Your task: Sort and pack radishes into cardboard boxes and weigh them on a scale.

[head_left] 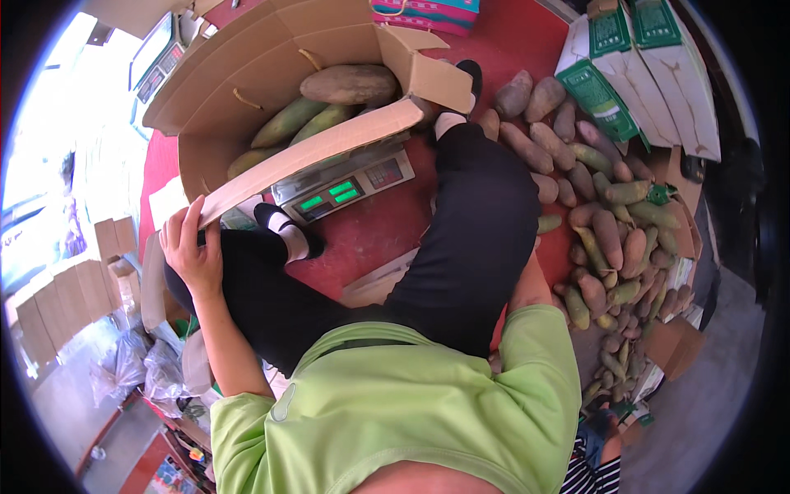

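Brown cardboard forms the open box (271, 70), which holds long green and brown tubers (288, 121). The left hand (192, 251) is closed, thumb and fingers pinching the end of the box's near flap (313, 154). A scale (366, 188) with lit green digits shows below that flap. The right hand (536, 250) is mostly hidden behind the right thigh (469, 235); I cannot tell its grip. Beyond that thigh, a pile of tubers (607, 239) covers the red floor (518, 37).

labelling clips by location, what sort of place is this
Probably a produce packing area or small vegetable shop, though the pictures can't settle which. A large heap of long vegetables lies at the right, more fill an open cardboard box, and a lit digital scale stands by it.
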Demonstrator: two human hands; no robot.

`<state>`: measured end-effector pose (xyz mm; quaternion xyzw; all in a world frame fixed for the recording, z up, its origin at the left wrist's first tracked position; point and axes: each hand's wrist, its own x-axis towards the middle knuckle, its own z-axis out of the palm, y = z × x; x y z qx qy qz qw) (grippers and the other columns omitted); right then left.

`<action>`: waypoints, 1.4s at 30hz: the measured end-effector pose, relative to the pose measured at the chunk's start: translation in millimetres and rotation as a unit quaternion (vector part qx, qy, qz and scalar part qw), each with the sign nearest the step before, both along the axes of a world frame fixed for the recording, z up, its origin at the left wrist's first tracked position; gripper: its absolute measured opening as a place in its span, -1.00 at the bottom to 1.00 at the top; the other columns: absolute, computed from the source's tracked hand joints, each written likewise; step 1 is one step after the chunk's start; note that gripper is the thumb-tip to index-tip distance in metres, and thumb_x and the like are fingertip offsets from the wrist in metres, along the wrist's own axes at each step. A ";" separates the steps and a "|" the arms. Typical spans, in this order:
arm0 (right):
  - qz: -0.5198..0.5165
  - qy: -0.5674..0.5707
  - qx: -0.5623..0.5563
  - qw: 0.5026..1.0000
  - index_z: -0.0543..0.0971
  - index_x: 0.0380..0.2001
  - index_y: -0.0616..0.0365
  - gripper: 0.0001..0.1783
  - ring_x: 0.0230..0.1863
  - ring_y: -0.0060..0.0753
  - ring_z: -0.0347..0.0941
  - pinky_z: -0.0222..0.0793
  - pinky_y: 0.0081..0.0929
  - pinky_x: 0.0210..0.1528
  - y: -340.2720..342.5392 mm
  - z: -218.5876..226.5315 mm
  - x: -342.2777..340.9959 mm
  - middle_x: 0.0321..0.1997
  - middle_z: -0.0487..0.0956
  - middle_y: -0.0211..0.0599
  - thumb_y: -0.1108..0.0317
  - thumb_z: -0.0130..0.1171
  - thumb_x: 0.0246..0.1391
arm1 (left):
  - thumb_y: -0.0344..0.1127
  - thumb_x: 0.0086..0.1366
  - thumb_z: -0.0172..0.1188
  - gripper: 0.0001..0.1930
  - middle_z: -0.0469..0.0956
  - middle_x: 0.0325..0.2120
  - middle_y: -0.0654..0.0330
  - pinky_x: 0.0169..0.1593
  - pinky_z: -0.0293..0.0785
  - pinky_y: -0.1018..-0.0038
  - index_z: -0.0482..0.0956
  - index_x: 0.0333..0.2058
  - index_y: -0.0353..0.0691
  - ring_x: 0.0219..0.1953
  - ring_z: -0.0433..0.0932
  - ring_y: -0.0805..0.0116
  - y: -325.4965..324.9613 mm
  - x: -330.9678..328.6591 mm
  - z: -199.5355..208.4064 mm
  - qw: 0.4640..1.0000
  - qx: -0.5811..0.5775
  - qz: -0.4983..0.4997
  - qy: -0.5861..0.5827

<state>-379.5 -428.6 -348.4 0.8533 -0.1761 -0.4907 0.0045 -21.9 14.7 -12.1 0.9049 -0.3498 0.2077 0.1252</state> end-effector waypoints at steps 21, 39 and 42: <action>0.817 0.553 -0.127 -0.105 0.28 0.15 -0.03 -0.46 -0.16 -0.26 0.38 0.32 -0.36 -0.22 74.0 37.5 -37.7 -0.06 0.41 -0.14 0.23 0.08 0.08 | -0.45 -0.10 0.31 -0.60 0.51 -0.36 0.22 -0.17 0.36 0.34 0.61 -0.18 -0.12 -0.28 0.48 0.23 4.3 0.4 5.8 1.000 -0.025 -0.010 -0.004; 0.578 0.642 -0.311 -0.397 0.34 0.14 0.09 -0.48 -0.38 -0.49 0.41 0.31 -0.58 -0.42 51.1 294.7 57.0 -0.16 0.48 -0.29 0.29 -0.03 0.07 | -0.39 -0.06 0.33 -0.72 0.49 -0.41 0.23 -0.20 0.37 0.34 0.61 -0.28 -0.19 -0.31 0.49 0.23 11.6 -3.2 16.8 0.994 -0.102 -0.036 0.018; 0.462 0.672 -0.342 -0.467 0.33 0.14 0.22 -0.44 -0.41 -0.51 0.38 0.29 -0.63 -0.39 50.4 352.3 101.4 -0.15 0.48 -0.26 0.24 -0.01 0.05 | -0.38 -0.05 0.33 -0.73 0.48 -0.42 0.23 -0.21 0.37 0.34 0.61 -0.29 -0.19 -0.32 0.48 0.23 12.2 -3.3 18.7 0.993 -0.111 -0.039 0.020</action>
